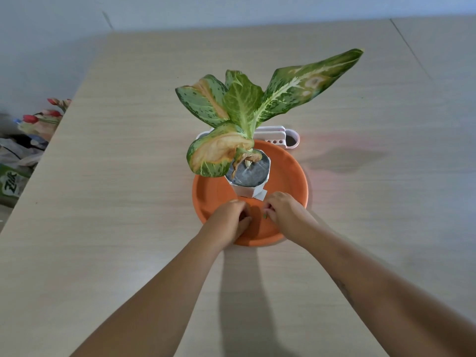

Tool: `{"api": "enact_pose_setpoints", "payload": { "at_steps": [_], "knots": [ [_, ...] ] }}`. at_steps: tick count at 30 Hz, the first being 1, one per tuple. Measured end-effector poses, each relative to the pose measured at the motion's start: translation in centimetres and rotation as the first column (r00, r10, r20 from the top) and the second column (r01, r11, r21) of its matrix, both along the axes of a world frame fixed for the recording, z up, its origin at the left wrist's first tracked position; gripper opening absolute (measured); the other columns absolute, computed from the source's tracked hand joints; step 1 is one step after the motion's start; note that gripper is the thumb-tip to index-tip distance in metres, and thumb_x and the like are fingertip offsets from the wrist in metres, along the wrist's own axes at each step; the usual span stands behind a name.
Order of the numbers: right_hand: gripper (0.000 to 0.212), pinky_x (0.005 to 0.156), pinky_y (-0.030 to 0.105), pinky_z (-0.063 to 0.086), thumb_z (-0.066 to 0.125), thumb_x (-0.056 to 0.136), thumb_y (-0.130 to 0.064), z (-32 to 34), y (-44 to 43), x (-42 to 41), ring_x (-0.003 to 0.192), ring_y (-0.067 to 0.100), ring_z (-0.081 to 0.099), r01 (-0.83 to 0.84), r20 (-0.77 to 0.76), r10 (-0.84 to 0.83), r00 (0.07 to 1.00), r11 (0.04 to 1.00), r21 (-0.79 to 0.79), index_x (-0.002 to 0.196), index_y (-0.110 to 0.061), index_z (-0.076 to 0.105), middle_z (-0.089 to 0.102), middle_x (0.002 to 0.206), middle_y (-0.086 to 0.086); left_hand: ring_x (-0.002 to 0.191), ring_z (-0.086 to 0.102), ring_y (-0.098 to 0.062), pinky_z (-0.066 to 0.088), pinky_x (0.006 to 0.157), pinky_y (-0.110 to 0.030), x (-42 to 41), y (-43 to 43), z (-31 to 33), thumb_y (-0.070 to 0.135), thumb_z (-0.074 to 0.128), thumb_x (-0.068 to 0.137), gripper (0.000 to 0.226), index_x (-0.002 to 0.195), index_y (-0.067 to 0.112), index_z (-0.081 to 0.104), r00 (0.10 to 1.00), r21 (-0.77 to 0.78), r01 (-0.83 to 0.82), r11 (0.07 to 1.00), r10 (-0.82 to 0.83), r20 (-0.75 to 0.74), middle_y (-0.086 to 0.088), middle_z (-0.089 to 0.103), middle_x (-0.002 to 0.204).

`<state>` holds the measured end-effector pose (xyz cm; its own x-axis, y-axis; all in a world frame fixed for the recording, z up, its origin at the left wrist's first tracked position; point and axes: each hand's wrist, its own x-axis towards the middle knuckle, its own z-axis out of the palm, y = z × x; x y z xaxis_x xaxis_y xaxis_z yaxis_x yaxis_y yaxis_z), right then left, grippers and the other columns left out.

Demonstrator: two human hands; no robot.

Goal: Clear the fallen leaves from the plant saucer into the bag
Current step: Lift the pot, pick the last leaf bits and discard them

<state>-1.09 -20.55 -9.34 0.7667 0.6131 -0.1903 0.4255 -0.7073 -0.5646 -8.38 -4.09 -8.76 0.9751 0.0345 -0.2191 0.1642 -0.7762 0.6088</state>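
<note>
An orange plant saucer [291,176] sits mid-table with a white pot [248,188] on it holding a green plant [242,104] with browning leaves. Both my hands reach into the saucer's near part. My left hand [231,217] has its fingers curled down on the saucer floor; what it holds is hidden. My right hand [283,210] pinches a small green leaf bit [264,215] at its fingertips. No bag shows on the table.
A white-pink holder [288,139] stands right behind the saucer. Off the table's left edge lie artificial red flowers [38,117] and plastic bags [13,176] on the floor. The wooden table [128,176] spreads wide around the saucer.
</note>
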Motion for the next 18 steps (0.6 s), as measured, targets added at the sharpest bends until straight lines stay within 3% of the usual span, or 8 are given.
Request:
{"api": "enact_pose_setpoints", "payload": {
  "at_steps": [2, 4, 7, 9, 11, 13, 15, 18],
  "knots": [
    [0.005, 0.083, 0.035, 0.047, 0.065, 0.083, -0.009, 0.1, -0.1, 0.5, 0.088, 0.023, 0.058, 0.030, -0.018, -0.030, 0.999, 1.000, 0.002, 0.084, -0.010, 0.069, 0.061, 0.090, 0.005, 0.084, 0.061, -0.019, 0.048, 0.073, -0.033, 0.0, 0.6, 0.5, 0.018, 0.062, 0.087, 0.004, 0.089, 0.014, 0.062, 0.998, -0.020, -0.061, 0.998, 0.061, 0.006, -0.002, 0.065, 0.091],
    [0.017, 0.084, 0.037, 0.049, 0.072, 0.079, -0.014, 0.0, -0.3, 0.7, 0.091, 0.023, 0.059, 0.010, -0.056, -0.012, 0.998, 0.999, -0.039, 0.095, -0.011, 0.071, 0.062, 0.095, 0.007, 0.085, 0.060, -0.018, 0.046, 0.071, -0.032, 0.0, 1.2, 0.8, 0.017, 0.064, 0.086, 0.004, 0.088, 0.015, 0.062, 0.999, -0.014, -0.044, 0.999, 0.043, -0.032, -0.001, 0.064, 0.093],
    [0.018, 0.083, 0.038, 0.047, 0.076, 0.073, -0.020, -0.5, -0.1, 0.3, 0.090, 0.024, 0.057, 0.004, -0.056, -0.007, 0.998, 0.998, -0.068, 0.089, -0.017, 0.069, 0.060, 0.092, 0.003, 0.089, 0.060, -0.019, 0.042, 0.070, -0.029, 0.0, 1.5, 0.8, 0.016, 0.068, 0.084, 0.005, 0.088, 0.015, 0.066, 0.994, 0.004, 0.027, 1.000, -0.026, -0.104, -0.002, 0.065, 0.095],
    [0.007, 0.077, 0.034, 0.041, 0.071, 0.079, -0.019, -0.8, -0.2, -0.2, 0.087, 0.022, 0.053, 0.018, -0.003, -0.018, 1.000, 0.998, -0.057, 0.080, -0.018, 0.064, 0.057, 0.087, -0.002, 0.088, 0.060, -0.020, 0.043, 0.071, -0.029, 0.0, 1.3, 0.5, 0.017, 0.070, 0.083, 0.008, 0.089, 0.014, 0.068, 0.992, -0.002, 0.022, 1.000, -0.022, -0.127, -0.003, 0.064, 0.096],
    [0.011, 0.072, 0.032, 0.035, 0.065, 0.084, -0.017, -0.7, -0.3, -0.4, 0.085, 0.019, 0.049, 0.000, 0.021, 0.001, 1.000, 0.998, -0.062, 0.075, -0.019, 0.060, 0.055, 0.084, -0.004, 0.086, 0.058, -0.019, 0.041, 0.069, -0.027, 0.0, 1.0, 0.3, 0.017, 0.072, 0.081, 0.010, 0.089, 0.013, 0.068, 0.990, -0.008, 0.010, 1.000, -0.011, -0.141, -0.002, 0.063, 0.095],
    [0.016, 0.071, 0.034, 0.041, 0.060, 0.085, -0.012, 0.2, -0.7, 0.0, 0.084, 0.021, 0.054, 0.024, 0.021, -0.023, 1.000, 0.999, -0.043, 0.071, -0.020, 0.058, 0.056, 0.082, -0.005, 0.088, 0.059, -0.020, 0.040, 0.070, -0.027, 0.2, 0.7, 0.3, 0.015, 0.071, 0.082, 0.009, 0.090, 0.013, 0.067, 0.988, -0.003, 0.007, 1.000, -0.007, -0.157, -0.002, 0.063, 0.094],
    [0.010, 0.070, 0.035, 0.044, 0.059, 0.088, -0.014, 1.4, -1.2, 0.8, 0.084, 0.022, 0.055, 0.091, 0.032, -0.090, 0.995, 0.995, -0.045, 0.078, -0.015, 0.060, 0.059, 0.084, -0.003, 0.089, 0.059, -0.021, 0.042, 0.073, -0.029, 0.4, 0.6, 0.5, 0.016, 0.067, 0.086, 0.003, 0.087, 0.014, 0.065, 0.985, 0.010, 0.009, 1.000, -0.008, -0.174, -0.003, 0.064, 0.094],
    [0.007, 0.072, 0.030, 0.036, 0.056, 0.092, -0.018, 3.3, -1.9, 1.3, 0.087, 0.023, 0.056, 0.121, 0.072, -0.115, 0.991, 0.989, -0.080, 0.091, -0.013, 0.061, 0.062, 0.090, 0.000, 0.087, 0.054, -0.017, 0.039, 0.073, -0.027, 0.3, 0.6, 0.6, 0.017, 0.060, 0.091, 0.005, 0.087, 0.016, 0.060, 0.985, 0.049, 0.056, 0.997, -0.048, -0.165, -0.001, 0.059, 0.097]
  ]
}}
